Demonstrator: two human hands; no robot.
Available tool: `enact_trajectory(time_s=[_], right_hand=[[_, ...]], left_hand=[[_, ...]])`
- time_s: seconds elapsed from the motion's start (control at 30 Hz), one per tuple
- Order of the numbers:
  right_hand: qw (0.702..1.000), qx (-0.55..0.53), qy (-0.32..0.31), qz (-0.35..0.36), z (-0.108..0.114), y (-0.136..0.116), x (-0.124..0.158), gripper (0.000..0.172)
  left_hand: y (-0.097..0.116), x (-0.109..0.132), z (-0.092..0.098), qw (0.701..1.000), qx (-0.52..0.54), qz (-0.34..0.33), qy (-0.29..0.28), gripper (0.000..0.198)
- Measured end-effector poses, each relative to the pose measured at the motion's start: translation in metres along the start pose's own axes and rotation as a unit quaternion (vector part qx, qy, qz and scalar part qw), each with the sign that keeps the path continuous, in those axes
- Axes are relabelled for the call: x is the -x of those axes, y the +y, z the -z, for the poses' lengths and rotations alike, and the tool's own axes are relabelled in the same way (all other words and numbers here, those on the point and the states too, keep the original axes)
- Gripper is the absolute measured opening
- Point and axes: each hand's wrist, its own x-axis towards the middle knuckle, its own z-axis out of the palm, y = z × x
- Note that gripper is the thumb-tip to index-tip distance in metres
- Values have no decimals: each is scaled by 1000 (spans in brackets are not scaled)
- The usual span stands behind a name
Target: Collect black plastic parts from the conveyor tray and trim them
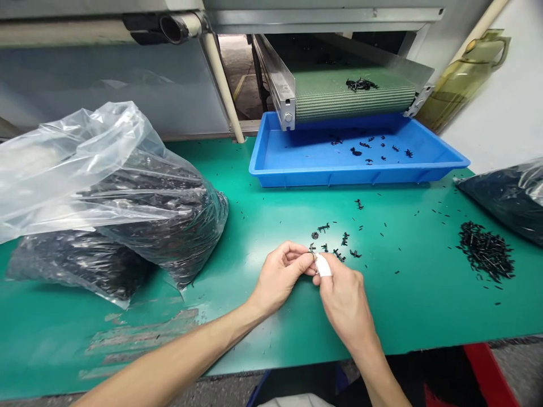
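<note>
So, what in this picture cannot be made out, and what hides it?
Head view:
What the left hand pinches: hidden by its fingers and the right hand.
Bagged black pieces: blurred by the plastic bag.
Black pile: pieces too small to tell their shape.
Right bag: cut off by the picture's right edge.

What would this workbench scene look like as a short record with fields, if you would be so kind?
Left hand: fingertips pinched, meeting the right hand; held item too small to tell.
Right hand: white-wrapped fingertip, pinched against the left hand.
Nearest: small black plastic parts scattered on the green work mat.
Behind: blue plastic tray, green mesh conveyor belt.
Beside: clear plastic bag of black parts; heap of short black plastic pieces.
</note>
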Motion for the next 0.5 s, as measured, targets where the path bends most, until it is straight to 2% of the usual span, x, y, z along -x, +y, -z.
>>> enact_trajectory(time_s=[0.07,0.17,0.3,0.37,0.5], right_hand=[[1000,21,7,17,7,4,-10,26],[989,135,18,64,14,5,-34,29],[958,272,-57,66,16,-2,-62,32],[960,264,-58,78,17,-6,-63,28],[978,145,-29,148,22,-10,-43,23]], left_hand=[[1,-2,1,999,43,2,1,21],[2,-4,4,994,109,-10,-8,18],[4,-5,8,988,152,0,-17,17],[3,-6,9,988,153,5,-16,17],[-1,-7,11,993,105,15,-45,26]])
